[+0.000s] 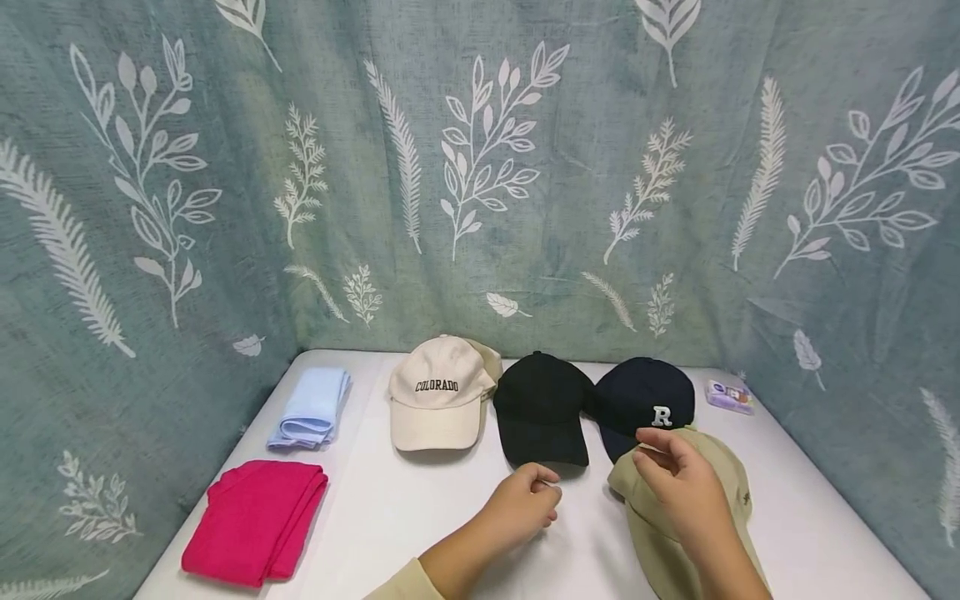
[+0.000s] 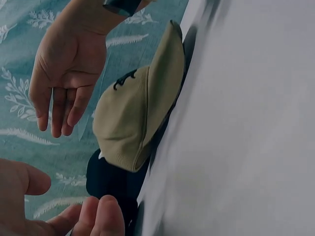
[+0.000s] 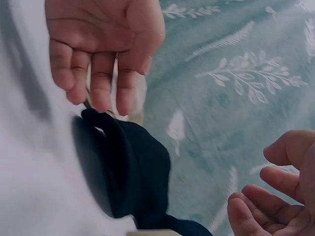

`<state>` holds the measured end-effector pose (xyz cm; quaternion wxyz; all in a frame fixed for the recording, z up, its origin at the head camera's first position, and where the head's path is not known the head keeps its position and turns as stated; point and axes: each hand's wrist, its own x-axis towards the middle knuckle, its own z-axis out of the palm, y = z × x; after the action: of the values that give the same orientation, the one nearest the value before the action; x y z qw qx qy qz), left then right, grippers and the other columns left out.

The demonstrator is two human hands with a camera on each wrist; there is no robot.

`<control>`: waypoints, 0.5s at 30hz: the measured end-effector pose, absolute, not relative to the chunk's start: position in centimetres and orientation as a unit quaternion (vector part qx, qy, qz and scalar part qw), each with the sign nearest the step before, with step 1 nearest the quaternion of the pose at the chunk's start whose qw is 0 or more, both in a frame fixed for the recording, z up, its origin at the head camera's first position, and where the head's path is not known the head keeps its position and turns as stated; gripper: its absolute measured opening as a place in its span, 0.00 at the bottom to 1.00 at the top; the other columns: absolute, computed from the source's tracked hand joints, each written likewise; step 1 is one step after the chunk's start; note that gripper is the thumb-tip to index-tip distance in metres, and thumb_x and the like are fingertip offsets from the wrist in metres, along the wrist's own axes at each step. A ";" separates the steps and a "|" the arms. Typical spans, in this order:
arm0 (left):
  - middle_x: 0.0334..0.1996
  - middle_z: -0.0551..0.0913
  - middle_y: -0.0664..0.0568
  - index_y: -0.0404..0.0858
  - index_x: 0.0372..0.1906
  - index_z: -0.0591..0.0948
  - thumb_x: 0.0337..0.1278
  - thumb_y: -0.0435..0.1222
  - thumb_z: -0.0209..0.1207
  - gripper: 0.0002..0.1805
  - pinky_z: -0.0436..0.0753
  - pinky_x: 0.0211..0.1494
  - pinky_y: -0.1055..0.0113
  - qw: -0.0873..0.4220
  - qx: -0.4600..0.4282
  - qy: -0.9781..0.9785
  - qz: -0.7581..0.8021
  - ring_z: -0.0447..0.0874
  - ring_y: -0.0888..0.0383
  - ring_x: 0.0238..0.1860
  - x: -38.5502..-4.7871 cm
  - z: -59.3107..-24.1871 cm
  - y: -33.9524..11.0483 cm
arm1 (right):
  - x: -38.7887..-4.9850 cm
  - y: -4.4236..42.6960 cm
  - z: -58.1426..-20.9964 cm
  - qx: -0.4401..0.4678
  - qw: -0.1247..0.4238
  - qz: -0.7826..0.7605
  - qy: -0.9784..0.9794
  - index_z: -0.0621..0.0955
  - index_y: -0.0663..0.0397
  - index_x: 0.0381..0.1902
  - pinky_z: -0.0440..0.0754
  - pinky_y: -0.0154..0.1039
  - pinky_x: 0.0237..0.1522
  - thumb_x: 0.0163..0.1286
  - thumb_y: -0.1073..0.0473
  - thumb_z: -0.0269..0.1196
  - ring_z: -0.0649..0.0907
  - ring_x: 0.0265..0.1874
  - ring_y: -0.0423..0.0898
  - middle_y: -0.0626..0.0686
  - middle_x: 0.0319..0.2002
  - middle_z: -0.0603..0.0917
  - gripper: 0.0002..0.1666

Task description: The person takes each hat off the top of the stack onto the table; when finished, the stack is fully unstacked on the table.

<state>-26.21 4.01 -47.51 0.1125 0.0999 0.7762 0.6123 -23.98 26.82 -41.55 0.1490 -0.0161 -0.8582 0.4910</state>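
- Khaki cap (image 2: pixel 133 115) sits front right on the tabletop (image 1: pixel 397 517), brim towards the person, hiding part of the navy "R" cap (image 1: pixel 645 392) behind.
- Right hand (image 1: pixel 686 479) hangs over that khaki cap, fingers loosely bent, grasping nothing.
- Left hand (image 1: pixel 525 500) is just by the black cap's (image 1: pixel 542 408) brim, relaxed and free; touching or not, I can't tell.
- Black and navy caps stand side by side; left of them, the cream "COLORADO" cap (image 1: pixel 437 404) partly covers an olive one (image 1: pixel 491 360).
- Out left, a folded pale-blue cloth (image 1: pixel 309 408) lies beyond a folded magenta cloth (image 1: pixel 255 521); far right, a small purple packet (image 1: pixel 729 397).
- White tabletop all round, walled on three sides by blue-green leaf-print fabric (image 1: pixel 480 287).
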 end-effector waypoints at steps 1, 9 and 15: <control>0.36 0.81 0.54 0.38 0.55 0.81 0.68 0.38 0.59 0.15 0.85 0.37 0.65 0.112 0.099 0.773 0.617 0.84 0.59 0.32 -26.3 -47.6 3.6 | -24.2 26.4 -41.7 -0.014 0.142 0.496 -0.857 0.79 0.58 0.65 0.77 0.18 0.47 0.78 0.58 0.63 0.80 0.48 0.23 0.59 0.63 0.82 0.21; 0.40 0.81 0.52 0.37 0.56 0.80 0.67 0.38 0.59 0.16 0.88 0.42 0.64 0.111 0.075 0.766 0.628 0.85 0.58 0.37 -26.8 -47.7 1.0 | -25.8 22.0 -43.4 -0.001 0.095 0.532 -0.841 0.81 0.58 0.61 0.82 0.27 0.45 0.75 0.61 0.65 0.84 0.52 0.41 0.59 0.61 0.83 0.19; 0.40 0.83 0.51 0.36 0.57 0.80 0.66 0.38 0.58 0.18 0.87 0.41 0.64 0.090 0.065 0.770 0.628 0.84 0.59 0.36 -27.2 -47.8 -0.4 | -26.9 19.8 -44.5 0.030 0.071 0.531 -0.844 0.82 0.56 0.60 0.84 0.32 0.47 0.73 0.63 0.66 0.85 0.57 0.51 0.57 0.60 0.84 0.19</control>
<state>-27.23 -0.42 -47.77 0.0899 0.0654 0.7703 0.6280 -26.88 19.82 -44.52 0.0713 0.0299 -0.8437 0.5312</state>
